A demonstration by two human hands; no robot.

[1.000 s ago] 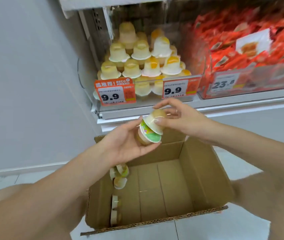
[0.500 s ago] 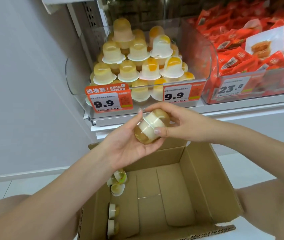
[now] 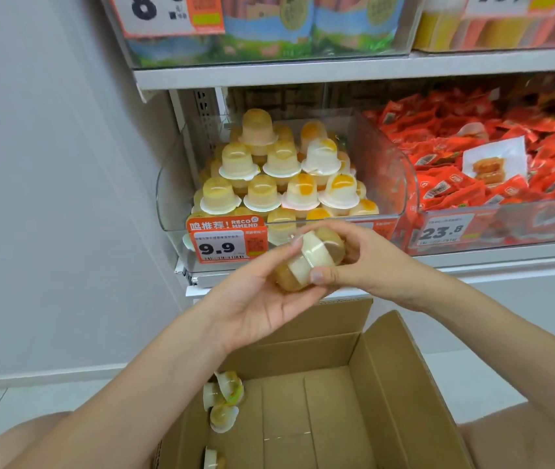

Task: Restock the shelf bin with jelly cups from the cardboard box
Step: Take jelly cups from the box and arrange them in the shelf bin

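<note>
Yellow jelly cups, two pressed lid to lid, gripped between left hand and right hand, now raised closer to the clear shelf bin at 12 o'clock; cardboard box lower, at 6 o'clock.

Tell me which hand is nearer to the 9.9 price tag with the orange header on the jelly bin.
Left. The left hand sits just below and right of the 9.9 price tag, fingertips near its lower corner. The right hand lies farther right, across the held jelly cups.
</note>
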